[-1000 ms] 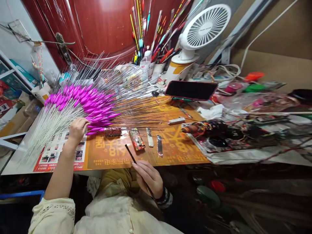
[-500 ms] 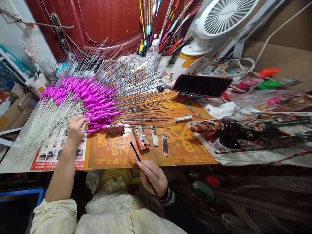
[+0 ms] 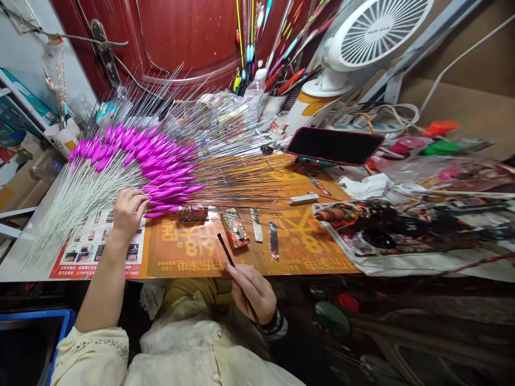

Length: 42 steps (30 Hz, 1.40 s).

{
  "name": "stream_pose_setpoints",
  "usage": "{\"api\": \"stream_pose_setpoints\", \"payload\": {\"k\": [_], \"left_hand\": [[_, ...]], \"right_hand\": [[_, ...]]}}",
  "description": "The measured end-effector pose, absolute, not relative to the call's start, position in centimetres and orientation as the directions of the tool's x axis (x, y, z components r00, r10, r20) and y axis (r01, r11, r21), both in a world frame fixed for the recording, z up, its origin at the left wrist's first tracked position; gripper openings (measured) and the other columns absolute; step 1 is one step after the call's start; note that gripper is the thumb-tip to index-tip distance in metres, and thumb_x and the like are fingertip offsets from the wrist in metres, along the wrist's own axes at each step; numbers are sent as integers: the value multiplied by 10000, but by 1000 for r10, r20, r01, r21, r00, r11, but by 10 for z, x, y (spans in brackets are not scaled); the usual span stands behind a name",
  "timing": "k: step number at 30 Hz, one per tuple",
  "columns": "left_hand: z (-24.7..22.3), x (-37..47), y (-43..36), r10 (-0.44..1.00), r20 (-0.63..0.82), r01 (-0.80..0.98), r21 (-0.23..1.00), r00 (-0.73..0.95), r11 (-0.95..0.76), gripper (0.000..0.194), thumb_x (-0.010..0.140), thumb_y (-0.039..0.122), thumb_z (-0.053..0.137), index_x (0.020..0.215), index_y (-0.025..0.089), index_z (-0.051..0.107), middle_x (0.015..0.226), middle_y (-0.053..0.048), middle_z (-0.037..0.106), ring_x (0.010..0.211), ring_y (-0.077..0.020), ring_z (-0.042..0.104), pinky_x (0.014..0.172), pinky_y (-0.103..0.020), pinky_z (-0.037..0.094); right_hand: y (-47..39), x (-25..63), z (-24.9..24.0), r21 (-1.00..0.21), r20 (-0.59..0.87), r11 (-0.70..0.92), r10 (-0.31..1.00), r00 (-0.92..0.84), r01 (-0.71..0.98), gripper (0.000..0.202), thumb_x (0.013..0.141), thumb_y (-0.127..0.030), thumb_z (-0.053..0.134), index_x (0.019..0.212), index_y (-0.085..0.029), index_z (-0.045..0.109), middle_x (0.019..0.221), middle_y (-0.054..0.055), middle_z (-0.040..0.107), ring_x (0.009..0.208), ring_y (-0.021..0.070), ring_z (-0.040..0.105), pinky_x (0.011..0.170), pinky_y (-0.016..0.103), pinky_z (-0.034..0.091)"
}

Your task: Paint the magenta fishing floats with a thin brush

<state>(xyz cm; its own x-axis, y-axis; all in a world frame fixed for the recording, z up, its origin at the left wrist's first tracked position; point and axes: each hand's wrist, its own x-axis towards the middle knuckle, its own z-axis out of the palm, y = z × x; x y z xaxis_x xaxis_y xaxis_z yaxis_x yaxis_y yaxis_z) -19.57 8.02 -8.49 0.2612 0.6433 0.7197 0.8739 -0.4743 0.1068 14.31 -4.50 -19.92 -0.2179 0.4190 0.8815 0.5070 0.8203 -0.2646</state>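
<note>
A wide fan of magenta fishing floats (image 3: 161, 155) lies across the left of the table, with pale stems toward me and dark thin stems pointing away. My left hand (image 3: 127, 214) is closed in a pinch at the near edge of the fan, where the pale stems meet the magenta bodies. Its fingertips seem to grip a float's stem, though the fingers partly hide it. Low at the table's front edge, my right hand (image 3: 253, 295) holds a thin black brush-like stick (image 3: 226, 249), its flat dark tip slanting up and left, apart from the floats.
Paint-stained blocks (image 3: 234, 228) and small strips (image 3: 273, 240) lie on the orange sheet (image 3: 181, 257). A phone (image 3: 333, 146) is propped behind them. A white fan (image 3: 382, 32) stands at the back right, beside a cluttered dark heap (image 3: 378, 220). Many finished floats (image 3: 251, 53) stand upright against the red door.
The view has shifted slightly, so the tabletop things appear a little lower or to the right. Both hands keep their grip and nearly the same place.
</note>
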Motion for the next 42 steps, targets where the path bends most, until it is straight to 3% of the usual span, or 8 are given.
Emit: {"api": "stream_pose_setpoints", "payload": {"k": [33,42], "left_hand": [[-83,-191,77,615,743,849,122,266,-514,93,958,253,648,934,211,727,972,-76,728,977,-228,622,899,-398,511],[-85,-200,76,572,785,925,-6,239,-379,139,969,297,630,1005,233,748,1023,-89,750,1018,-271,608,914,-445,430]], "right_hand": [[-46,145,-199,-257,868,806,435,-239,533,602,937,-61,553,1528,-153,483,1077,142,766,977,224,744,837,352,653],[-44,144,-200,-274,875,812,433,-216,516,585,939,-63,545,1510,-186,513,1078,133,769,968,224,758,823,353,664]]}}
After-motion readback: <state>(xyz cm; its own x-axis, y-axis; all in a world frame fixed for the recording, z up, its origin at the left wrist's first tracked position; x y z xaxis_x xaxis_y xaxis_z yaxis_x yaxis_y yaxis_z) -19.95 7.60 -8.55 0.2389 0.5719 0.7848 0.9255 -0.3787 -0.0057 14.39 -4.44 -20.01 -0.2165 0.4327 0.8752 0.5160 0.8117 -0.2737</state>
